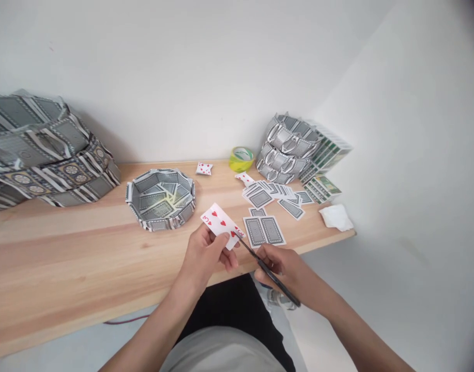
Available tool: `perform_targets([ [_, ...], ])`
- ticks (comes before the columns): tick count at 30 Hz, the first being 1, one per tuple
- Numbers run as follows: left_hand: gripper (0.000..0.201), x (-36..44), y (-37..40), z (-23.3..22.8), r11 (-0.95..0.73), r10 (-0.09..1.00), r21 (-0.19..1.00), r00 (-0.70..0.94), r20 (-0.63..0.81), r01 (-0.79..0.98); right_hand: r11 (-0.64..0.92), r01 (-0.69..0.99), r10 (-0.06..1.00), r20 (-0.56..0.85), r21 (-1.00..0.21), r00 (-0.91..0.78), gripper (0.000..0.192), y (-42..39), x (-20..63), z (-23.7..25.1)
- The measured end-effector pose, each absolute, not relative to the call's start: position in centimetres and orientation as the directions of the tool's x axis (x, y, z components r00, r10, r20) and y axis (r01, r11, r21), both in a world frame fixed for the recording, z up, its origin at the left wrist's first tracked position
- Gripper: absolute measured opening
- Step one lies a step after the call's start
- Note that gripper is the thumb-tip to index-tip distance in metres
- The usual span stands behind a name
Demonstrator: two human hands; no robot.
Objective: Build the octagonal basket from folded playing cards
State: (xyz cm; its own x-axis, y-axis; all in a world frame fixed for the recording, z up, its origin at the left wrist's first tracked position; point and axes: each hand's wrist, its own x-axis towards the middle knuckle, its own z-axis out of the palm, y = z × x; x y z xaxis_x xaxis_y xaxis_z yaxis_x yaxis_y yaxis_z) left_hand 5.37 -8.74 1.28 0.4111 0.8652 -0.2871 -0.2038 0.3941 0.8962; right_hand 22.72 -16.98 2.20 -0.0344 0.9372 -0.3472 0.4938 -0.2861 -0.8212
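Note:
My left hand (211,248) pinches a three of hearts playing card (220,223), face up and tilted, above the front edge of the table. In my right hand (279,266) is a pair of black-handled scissors (273,279), whose blades meet the card at its right end. Whether the blades have cut into the card I cannot tell. Beyond the hands, two playing cards (264,231) lie face down side by side, with part of another behind them. A loose spread of face-down cards (273,191) lies farther back.
A shallow round basket of folded cards (161,223) stands left of centre. Larger woven card baskets (54,150) fill the far left. At the back are a tape roll (241,159), a folded card piece (204,168) and a tall card basket (287,147). Green boxes (325,155) and a white tissue (336,217) sit right.

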Motion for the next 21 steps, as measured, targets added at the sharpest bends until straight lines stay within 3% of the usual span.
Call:
perform_targets([
  [21,0.012,5.8,-8.5,1.0,0.397,0.848,0.900,0.447,-0.284,-0.181,-0.312,0.356,0.929,-0.361,-0.881,-0.078,0.028,-16.8,23.2,0.7],
])
